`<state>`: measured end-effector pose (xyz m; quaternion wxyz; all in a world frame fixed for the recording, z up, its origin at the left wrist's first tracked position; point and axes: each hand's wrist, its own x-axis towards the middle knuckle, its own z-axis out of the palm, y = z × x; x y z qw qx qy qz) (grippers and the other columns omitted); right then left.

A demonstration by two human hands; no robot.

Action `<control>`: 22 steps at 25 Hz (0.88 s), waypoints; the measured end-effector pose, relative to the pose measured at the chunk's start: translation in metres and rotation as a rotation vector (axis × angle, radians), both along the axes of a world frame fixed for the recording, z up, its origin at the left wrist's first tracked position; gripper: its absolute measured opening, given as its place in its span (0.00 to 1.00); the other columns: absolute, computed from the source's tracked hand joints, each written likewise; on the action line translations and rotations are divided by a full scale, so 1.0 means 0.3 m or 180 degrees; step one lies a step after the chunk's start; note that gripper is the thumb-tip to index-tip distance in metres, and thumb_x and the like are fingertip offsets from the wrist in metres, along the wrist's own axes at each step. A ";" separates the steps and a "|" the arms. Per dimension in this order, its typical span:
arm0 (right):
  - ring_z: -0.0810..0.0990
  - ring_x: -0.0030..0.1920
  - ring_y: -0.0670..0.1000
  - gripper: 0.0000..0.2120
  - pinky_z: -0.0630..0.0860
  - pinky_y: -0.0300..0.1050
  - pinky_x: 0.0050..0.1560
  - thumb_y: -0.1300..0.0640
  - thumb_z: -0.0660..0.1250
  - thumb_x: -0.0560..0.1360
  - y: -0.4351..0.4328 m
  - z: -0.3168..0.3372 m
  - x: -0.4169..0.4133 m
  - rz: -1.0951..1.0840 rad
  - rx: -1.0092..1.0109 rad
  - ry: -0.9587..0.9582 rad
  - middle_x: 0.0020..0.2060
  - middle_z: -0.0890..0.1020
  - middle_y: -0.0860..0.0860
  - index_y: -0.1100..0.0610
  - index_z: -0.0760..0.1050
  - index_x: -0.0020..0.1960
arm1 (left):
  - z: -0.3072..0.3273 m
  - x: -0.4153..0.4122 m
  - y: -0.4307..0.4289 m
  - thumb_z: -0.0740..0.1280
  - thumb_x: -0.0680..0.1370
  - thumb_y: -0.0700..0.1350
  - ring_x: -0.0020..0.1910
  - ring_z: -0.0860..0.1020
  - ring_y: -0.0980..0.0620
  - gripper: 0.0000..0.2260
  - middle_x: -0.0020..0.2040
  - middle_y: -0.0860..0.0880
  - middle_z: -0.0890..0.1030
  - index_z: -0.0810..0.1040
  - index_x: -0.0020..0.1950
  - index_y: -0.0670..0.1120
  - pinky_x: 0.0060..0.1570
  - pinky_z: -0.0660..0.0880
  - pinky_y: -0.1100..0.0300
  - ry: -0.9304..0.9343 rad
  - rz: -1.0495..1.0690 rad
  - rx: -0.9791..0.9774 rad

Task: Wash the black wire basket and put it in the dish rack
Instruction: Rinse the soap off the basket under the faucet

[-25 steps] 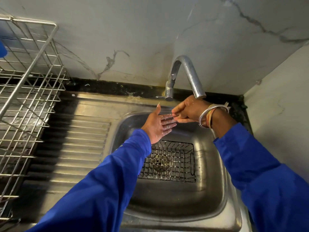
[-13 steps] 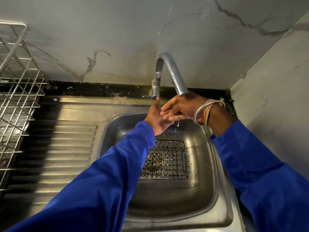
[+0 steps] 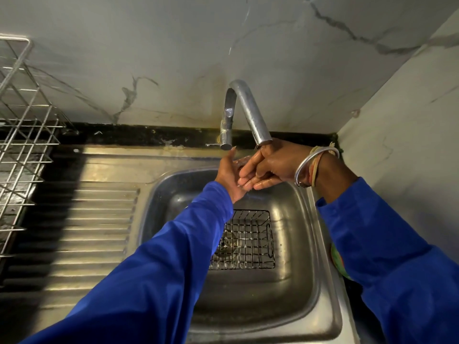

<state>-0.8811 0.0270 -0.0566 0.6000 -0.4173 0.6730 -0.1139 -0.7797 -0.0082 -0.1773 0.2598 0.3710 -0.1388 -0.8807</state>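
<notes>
Both hands meet directly under the outlet of the tap (image 3: 249,108). The left hand (image 3: 229,176) is held flat, palm turned toward the right, fingers straight and together. The right hand (image 3: 277,161) lies across that palm, with its fingers (image 3: 248,181) extended, close together and wet. Neither hand holds any object.

The black wire basket (image 3: 248,242) is not in contact with either hand. It sits on the floor of the sink (image 3: 310,247), over the drain, below the fingers and nearer the person.

The left sleeve (image 3: 173,256) crosses above the basket's left part and hides it, so its long axis cannot be determined. A handle slot shows in its right end wall.

Judgement: the right hand has the clearer path down to that wall, while the left forearm must draw aside first.

The dish rack (image 3: 22,135) stands well to the left of the fingers, beyond the ribbed draining board (image 3: 87,219).
</notes>
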 end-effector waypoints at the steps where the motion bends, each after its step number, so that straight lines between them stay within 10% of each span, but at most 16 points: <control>1: 0.85 0.48 0.54 0.12 0.81 0.49 0.54 0.72 0.61 0.76 0.002 -0.005 -0.003 0.0015 -0.0075 0.0149 0.46 0.85 0.59 0.67 0.80 0.53 | -0.003 -0.002 0.002 0.50 0.85 0.62 0.17 0.69 0.53 0.30 0.19 0.49 0.70 0.78 0.42 0.40 0.25 0.71 0.62 -0.0025 0.0027 0.0042; 9: 0.84 0.49 0.51 0.13 0.81 0.46 0.53 0.75 0.63 0.74 0.024 -0.068 -0.058 -0.0375 -0.0672 0.0862 0.47 0.84 0.57 0.64 0.81 0.52 | -0.036 -0.003 0.047 0.53 0.84 0.63 0.62 0.79 0.43 0.32 0.60 0.38 0.82 0.73 0.72 0.37 0.73 0.68 0.49 -0.0390 -0.0187 0.0136; 22: 0.83 0.49 0.53 0.08 0.80 0.48 0.54 0.64 0.65 0.77 0.133 -0.189 -0.143 -0.1187 -0.0810 0.0763 0.48 0.84 0.56 0.61 0.80 0.54 | -0.029 0.026 0.023 0.46 0.83 0.64 0.72 0.72 0.41 0.34 0.73 0.37 0.73 0.66 0.77 0.39 0.69 0.69 0.51 -0.0335 -0.1256 -0.0013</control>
